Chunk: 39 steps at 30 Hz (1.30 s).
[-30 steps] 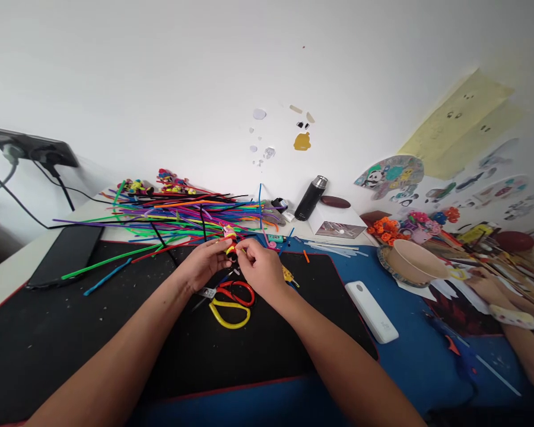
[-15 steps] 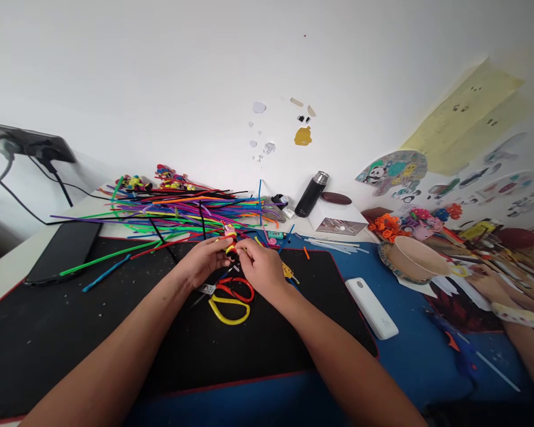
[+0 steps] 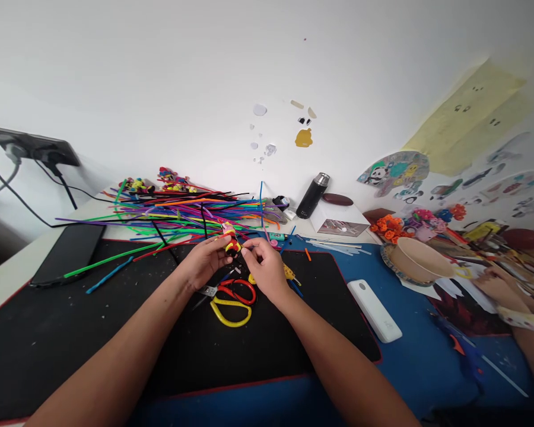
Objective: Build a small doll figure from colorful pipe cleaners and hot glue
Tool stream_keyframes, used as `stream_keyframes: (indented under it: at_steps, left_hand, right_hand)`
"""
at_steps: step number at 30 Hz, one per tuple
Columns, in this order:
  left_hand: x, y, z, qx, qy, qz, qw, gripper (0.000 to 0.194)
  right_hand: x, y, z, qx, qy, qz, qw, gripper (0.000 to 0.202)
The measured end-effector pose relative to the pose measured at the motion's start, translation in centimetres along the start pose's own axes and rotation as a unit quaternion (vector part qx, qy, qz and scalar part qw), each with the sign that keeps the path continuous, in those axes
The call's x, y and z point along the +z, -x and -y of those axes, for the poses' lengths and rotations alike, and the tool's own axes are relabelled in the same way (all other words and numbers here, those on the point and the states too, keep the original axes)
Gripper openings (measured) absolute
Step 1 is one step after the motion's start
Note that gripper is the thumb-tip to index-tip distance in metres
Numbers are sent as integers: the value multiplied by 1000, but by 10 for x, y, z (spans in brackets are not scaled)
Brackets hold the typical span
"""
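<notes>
My left hand (image 3: 207,259) is closed around a small pipe-cleaner figure (image 3: 232,246) in red, yellow and black, with a pink and white top. From the other side, my right hand (image 3: 263,264) has thumb and forefinger pinched at the figure's right edge; the exact spot between those fingertips is hidden. Below both hands a pair of scissors (image 3: 231,312), one handle red and one yellow, lies on the black mat (image 3: 115,332). Partly behind my right hand is a yellow patterned tool (image 3: 289,273), too covered to name.
Many coloured pipe cleaners (image 3: 191,213) are heaped along the wall, near finished figures (image 3: 171,178). A phone (image 3: 69,255) lies left, a white power bank (image 3: 374,311) right. Behind stand a black flask (image 3: 312,196) and a white box (image 3: 340,218). Another person's hand (image 3: 493,284) works beyond a bowl (image 3: 420,259).
The figure has tilted in my left hand, its lower end swinging to the right. My right hand has shifted slightly, with its fingers raised and further from the figure's middle.
</notes>
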<state>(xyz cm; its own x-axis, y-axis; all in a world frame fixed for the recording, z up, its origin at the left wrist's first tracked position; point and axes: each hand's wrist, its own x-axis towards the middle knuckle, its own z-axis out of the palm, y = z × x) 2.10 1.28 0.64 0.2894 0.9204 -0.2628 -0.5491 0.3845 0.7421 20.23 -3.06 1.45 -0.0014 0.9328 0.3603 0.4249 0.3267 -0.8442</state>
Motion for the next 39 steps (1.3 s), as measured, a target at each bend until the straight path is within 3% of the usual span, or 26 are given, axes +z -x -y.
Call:
stream_keyframes:
  at_steps: [39]
  left_hand:
    - [4, 2, 1, -16, -28, -12, 999, 22]
  right_hand:
    - [5, 2, 5, -37, 88, 14, 995, 13]
